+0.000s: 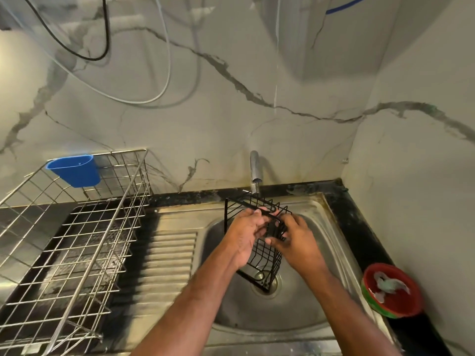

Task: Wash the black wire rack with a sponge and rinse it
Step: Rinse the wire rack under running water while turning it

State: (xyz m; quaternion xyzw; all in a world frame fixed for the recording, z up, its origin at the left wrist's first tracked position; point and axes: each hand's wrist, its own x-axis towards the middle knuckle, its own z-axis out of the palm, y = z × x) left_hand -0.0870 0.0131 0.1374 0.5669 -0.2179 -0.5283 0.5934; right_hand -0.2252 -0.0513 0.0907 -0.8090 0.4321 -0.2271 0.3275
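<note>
The black wire rack (262, 255) is held tilted over the round steel sink bowl (303, 304), its lower end above the drain and its upper end right under the tap (255, 168). My left hand (245, 235) grips the rack's upper left side. My right hand (295, 237) grips its right side, fingers curled around the wires. A pale scrap that may be the sponge (388, 285) lies in a red bowl (401, 308) right of the sink. I cannot tell whether water runs from the tap.
A large steel wire dish rack (77, 242) with a blue plastic cup (75, 170) hooked on its back stands on the left. The ribbed drainboard (167, 255) lies between it and the bowl. Marble walls close in behind and on the right; cables hang above.
</note>
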